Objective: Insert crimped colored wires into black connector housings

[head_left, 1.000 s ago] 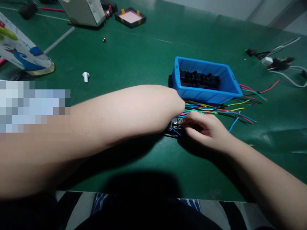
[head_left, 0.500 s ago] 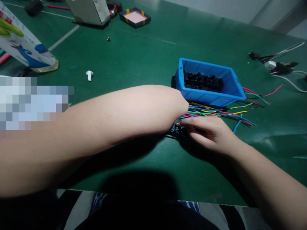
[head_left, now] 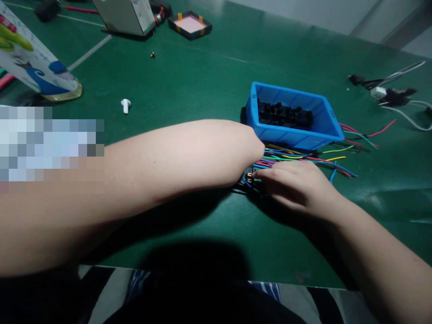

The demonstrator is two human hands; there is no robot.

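Note:
My left hand point(head_left: 254, 146) reaches in from the left, and only its back and wrist side show; its fingers are hidden behind it. Just beside it lies a small black part point(head_left: 249, 176) with brass-coloured contacts and a blue wire. My right hand point(head_left: 293, 182) comes from the right with fingers bent together, the fingertips at the black part's right edge; whatever they pinch is too small to make out. Beyond both hands stretches a bundle of coloured wires point(head_left: 297, 156), red, blue, green and yellow.
A blue bin point(head_left: 293, 136) holding black parts stands behind the wires. Farther left are a white earbud point(head_left: 126, 106), a printed can point(head_left: 40, 67) and a small dark tray point(head_left: 190, 25). Cables with plugs point(head_left: 388, 93) lie at the right.
My right hand has turned slightly, its back now more raised, with the fingertips still at the black part. My left hand has hardly moved.

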